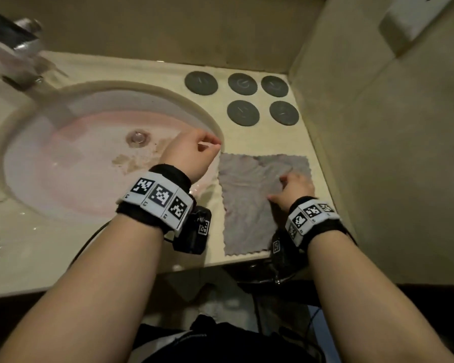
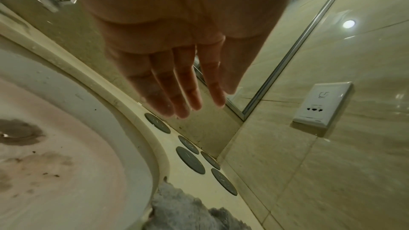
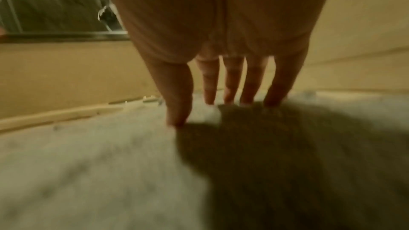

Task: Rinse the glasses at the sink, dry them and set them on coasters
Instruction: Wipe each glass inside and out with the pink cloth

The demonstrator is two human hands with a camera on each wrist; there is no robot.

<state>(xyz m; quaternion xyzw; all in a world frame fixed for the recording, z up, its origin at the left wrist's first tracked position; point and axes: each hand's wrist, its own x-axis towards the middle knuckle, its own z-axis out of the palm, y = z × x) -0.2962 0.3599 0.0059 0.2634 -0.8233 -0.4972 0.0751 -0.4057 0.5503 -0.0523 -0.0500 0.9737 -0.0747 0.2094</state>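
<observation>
The right hand (image 1: 295,188) presses straight, spread fingers onto the grey cloth (image 1: 249,203) lying flat on the bench (image 1: 50,258), holding nothing. The left hand (image 1: 192,153) hangs over the sink (image 1: 63,163) rim, grip slack and empty. Five dark coasters (image 1: 243,112) lie bare beyond; a glass at the left edge is cut off and blurred.

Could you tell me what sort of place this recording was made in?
Most likely a bathroom, perhaps a hotel's: a round basin sunk into a stone counter under a chrome faucet, a mirror against tiled walls, and a wall socket beside it.
</observation>
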